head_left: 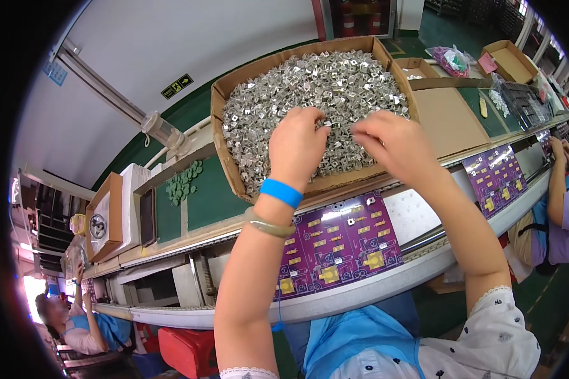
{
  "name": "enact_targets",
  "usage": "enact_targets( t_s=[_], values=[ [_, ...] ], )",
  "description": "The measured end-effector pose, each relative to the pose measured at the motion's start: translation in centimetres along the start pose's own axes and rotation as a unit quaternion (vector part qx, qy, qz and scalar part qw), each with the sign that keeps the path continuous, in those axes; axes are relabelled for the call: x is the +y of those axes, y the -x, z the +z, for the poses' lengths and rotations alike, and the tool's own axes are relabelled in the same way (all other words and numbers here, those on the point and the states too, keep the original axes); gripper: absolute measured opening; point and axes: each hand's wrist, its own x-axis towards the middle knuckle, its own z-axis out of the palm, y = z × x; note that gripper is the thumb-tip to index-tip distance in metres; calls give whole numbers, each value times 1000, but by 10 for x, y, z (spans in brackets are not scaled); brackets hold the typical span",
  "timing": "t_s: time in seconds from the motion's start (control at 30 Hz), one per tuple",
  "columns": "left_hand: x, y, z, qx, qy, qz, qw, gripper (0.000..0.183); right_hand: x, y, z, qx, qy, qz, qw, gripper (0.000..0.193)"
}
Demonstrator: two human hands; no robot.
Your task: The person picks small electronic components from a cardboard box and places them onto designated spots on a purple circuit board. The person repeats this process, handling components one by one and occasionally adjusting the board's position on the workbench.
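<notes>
A cardboard box (395, 69) heaped with small shiny square metal parts (322, 79) stands in front of me. Over the middle of the heap is my left hand (299, 142), its fingers curled and thumb close to them; what its fingertips hold, if anything, is hidden. My right hand (395, 144) hovers above the heap's right part, thumb and fingers drawn together and slightly blurred; I cannot make out anything in the pinch. Below the box, partly behind my left wrist, a purple circuit board (344, 243) with yellow pads lies on the conveyor line, bearing a few small metal parts.
Another purple board (494, 180) lies farther right on the line. Green discs (184, 183) are piled left of the box. A clear plastic jar (164, 131) stands behind them. Co-workers sit at both sides, one with hands (562, 151) near a board. A red stool (186, 350) is below left.
</notes>
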Motion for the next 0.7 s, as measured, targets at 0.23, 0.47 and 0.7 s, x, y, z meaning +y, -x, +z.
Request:
enact_targets(
  t_s=[0.23, 0.47, 0.7],
  values=[
    [-6, -3, 9, 6, -1, -31, 999, 23, 27, -54, 44, -19, 135, -34, 990, 14],
    [-18, 4, -1, -39, 8, -1, 999, 19, 20, -43, 38, 62, -4, 17, 998, 17],
    [-21, 2, 1, 18, 49, 4, 999, 15, -5, -4, 18, 17, -186, 90, 978, 18]
  ],
)
